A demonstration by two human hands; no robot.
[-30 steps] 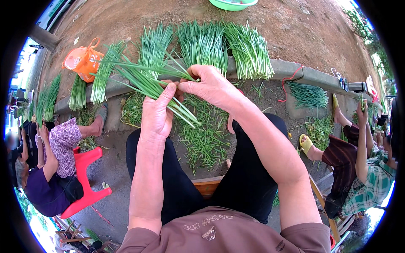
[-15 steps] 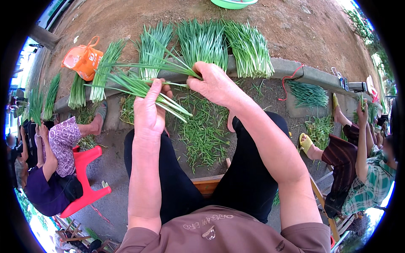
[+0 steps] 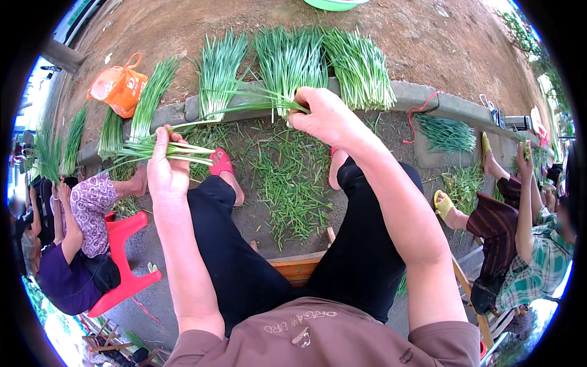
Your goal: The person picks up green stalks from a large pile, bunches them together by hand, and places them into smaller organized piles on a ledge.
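My left hand [image 3: 168, 168] is closed around a small bunch of garlic chives [image 3: 197, 153], with pale stem ends pointing right and leaves trailing left. One stalk lies apart from that bunch, above my fingertips. Over the kerb, my right hand [image 3: 327, 119] pinches a few more chives [image 3: 266, 98] whose green leaves stretch left; their other ends are hidden in the fist. Between my feet, in red slippers [image 3: 222, 163], chive scraps [image 3: 290, 189] are strewn on the ground. The two hands are well apart.
Chive bundles [image 3: 290, 58] lean along the stone kerb [image 3: 449, 104]. An orange bag [image 3: 119, 88] stands at the far left, and a green basin [image 3: 336, 5] is at the top. People sit on both sides, one on a red stool [image 3: 125, 244]. Another chive pile [image 3: 446, 134] lies at right.
My left hand has moved left and slightly down with its bunch, away from the right hand. My right hand has shifted slightly right, still holding its chives.
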